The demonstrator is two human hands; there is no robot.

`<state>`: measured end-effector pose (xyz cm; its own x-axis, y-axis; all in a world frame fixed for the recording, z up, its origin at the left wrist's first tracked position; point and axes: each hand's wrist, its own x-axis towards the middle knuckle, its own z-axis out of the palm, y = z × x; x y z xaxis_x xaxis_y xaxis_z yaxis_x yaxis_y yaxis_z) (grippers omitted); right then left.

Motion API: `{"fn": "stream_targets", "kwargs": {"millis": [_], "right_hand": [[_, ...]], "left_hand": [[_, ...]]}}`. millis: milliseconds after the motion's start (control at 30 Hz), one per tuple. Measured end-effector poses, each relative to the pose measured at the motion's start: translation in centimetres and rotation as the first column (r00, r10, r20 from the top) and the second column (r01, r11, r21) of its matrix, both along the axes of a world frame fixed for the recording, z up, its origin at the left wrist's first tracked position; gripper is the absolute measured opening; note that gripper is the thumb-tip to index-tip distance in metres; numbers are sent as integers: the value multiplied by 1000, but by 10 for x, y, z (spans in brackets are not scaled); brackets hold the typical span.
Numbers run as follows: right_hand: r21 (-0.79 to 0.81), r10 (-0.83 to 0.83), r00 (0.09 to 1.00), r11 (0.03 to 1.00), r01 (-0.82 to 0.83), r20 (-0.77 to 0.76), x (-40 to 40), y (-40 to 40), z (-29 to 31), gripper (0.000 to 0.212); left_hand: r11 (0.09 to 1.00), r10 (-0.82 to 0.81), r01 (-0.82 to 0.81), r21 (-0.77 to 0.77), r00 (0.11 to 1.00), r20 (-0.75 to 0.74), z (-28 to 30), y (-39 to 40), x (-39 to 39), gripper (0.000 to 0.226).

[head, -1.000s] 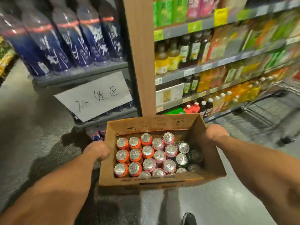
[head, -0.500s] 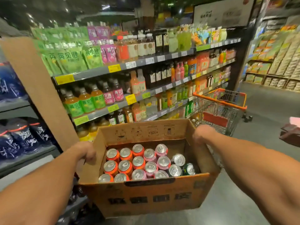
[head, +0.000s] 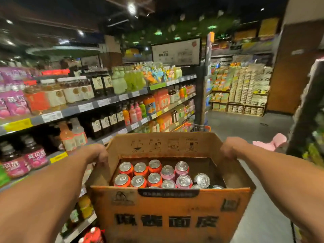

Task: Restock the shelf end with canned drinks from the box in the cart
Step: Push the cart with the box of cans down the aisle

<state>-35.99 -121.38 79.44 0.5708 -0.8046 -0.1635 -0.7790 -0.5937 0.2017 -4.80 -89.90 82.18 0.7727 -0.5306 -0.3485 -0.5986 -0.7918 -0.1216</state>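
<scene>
Cardboard box point(head: 168, 213) is now raised higher in front of the person than half a second ago, and the view has swung from the shelf end to look along the drinks aisle. One second ago the box was low, facing the wooden end panel with the handwritten sign; that panel and sign are now out of view.

Left hand point(head: 95, 153) grips the left wall of the box, its fingers curled over the edge. Right hand point(head: 231, 148) grips the right wall in the same way. Both hold only the box.

Cans point(head: 154, 174) stand upright inside it, orange ones on the left, pink ones in the middle, and one or two silver-topped ones loose at the right. That side has free space, and the cans there seem to have shifted a little with the turning.

Shopping cart point(head: 194, 128) shows only as an orange rim just behind the far wall of the box, further down the aisle. Long shelf point(head: 112, 100) of bottled drinks runs on the left.

I judge that the person is carrying the box away from the shelf end, perhaps back toward the cart. No can is in a hand, so stocking is paused for now. With loose cans, a level box is important.
</scene>
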Motion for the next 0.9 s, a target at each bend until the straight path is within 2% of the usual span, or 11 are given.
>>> {"fn": "stream_targets", "kwargs": {"millis": [133, 267, 333, 500, 600, 667, 733, 800, 900], "right_hand": [[-33, 18, 998, 999, -16, 57, -21, -105, 34, 32], [-108, 63, 989, 993, -49, 130, -24, -211, 67, 36], [-108, 62, 990, 993, -49, 125, -20, -262, 83, 35], [-89, -40, 980, 994, 58, 194, 2, -386, 113, 19], [-76, -59, 984, 995, 72, 168, 15, -456, 121, 18], [-67, -52, 982, 996, 65, 181, 25, -508, 125, 22], [-61, -21, 984, 998, 32, 177, 35, -561, 124, 28], [-96, 10, 985, 995, 6, 170, 50, -612, 122, 25], [-87, 52, 970, 996, -32, 236, 80, -695, 124, 26]], "left_hand": [[995, 27, -33, -90, 997, -68, 28, -109, -11, 34], [984, 45, -37, -174, 998, 42, 43, -202, -24, 30], [980, 75, -65, -190, 996, 48, 50, -247, -29, 34], [970, 86, -71, -233, 995, 55, 62, -370, -9, 50], [971, 79, -69, -228, 996, 33, 79, -444, 2, 18], [975, 84, -70, -211, 995, 57, 90, -493, 5, 12], [975, 118, -107, -193, 992, 45, 98, -542, 8, 16], [963, 184, -176, -204, 983, 20, 101, -585, 12, 22], [964, 192, -169, -203, 977, 96, 97, -645, 15, 31]]}}
